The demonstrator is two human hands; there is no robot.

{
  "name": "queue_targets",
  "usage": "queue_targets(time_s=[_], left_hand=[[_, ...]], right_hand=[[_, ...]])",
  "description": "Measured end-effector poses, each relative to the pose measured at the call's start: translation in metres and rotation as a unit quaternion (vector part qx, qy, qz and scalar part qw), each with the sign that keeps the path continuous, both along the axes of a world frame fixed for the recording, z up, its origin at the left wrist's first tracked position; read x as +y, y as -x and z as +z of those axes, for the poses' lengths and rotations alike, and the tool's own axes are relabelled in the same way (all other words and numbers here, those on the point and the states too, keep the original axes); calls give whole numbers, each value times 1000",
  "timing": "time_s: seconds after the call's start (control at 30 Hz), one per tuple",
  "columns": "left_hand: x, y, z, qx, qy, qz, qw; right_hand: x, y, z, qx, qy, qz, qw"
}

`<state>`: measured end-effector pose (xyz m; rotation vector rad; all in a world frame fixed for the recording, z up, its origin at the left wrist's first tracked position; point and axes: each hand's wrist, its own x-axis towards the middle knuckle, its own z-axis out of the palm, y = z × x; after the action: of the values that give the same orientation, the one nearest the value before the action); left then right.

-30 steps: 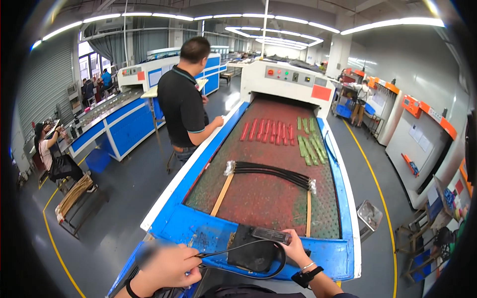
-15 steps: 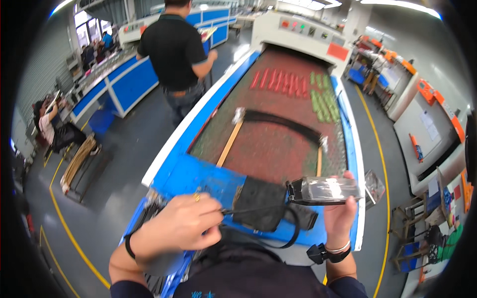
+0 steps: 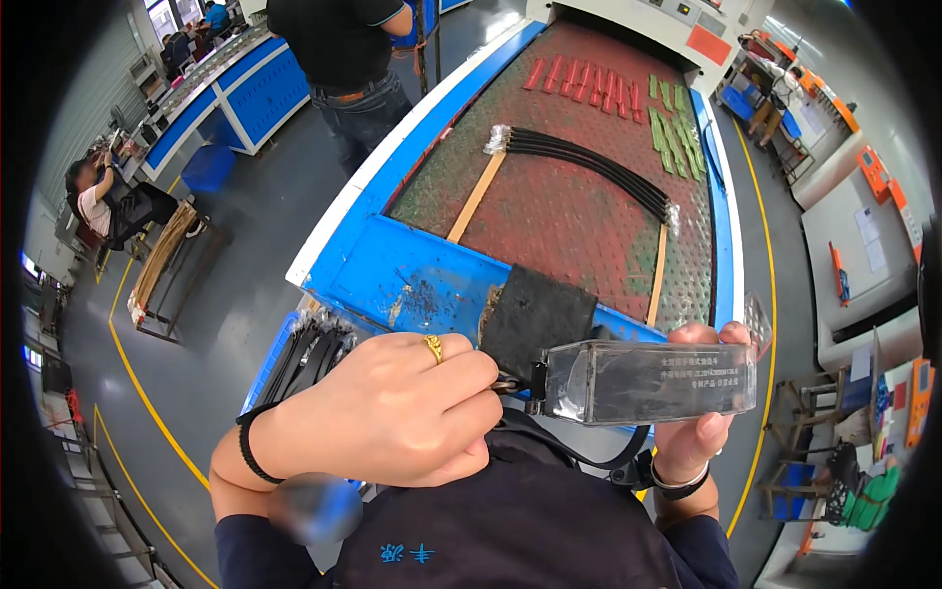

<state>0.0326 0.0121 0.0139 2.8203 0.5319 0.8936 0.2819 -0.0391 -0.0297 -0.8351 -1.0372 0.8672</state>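
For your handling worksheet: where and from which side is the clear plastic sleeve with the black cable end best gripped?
Probably at the far end of the clear plastic sleeve, coming from its right, as the right hand does: thumb above, fingers below its flat faces. The sleeve lies level and long. Its other end carries a black clip and cable, where the left hand works, so that side is taken.

Navy sleeves; gold ring, black band (left hand [image 3: 392,407]); black wristwatch.
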Motion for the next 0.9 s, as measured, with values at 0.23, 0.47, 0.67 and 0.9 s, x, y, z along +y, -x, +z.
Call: queue_targets(time_s=[0.23,0.47,0.67,0.9], left_hand=[[-3,1,2,4,-1,0,1000],[-2,1,0,6,10,0,1000],[2,0,-1,10,19,0,1000],[2,0,-1,8,29,1,1000]], right_hand=[[1,2,-2,-5,-2,3,1000],[1,-5,-7,-53,-33,14,998],[2,-6,-8,-62,-42,10,997],[-2,-4,-5,-46,-21,-9,999]])
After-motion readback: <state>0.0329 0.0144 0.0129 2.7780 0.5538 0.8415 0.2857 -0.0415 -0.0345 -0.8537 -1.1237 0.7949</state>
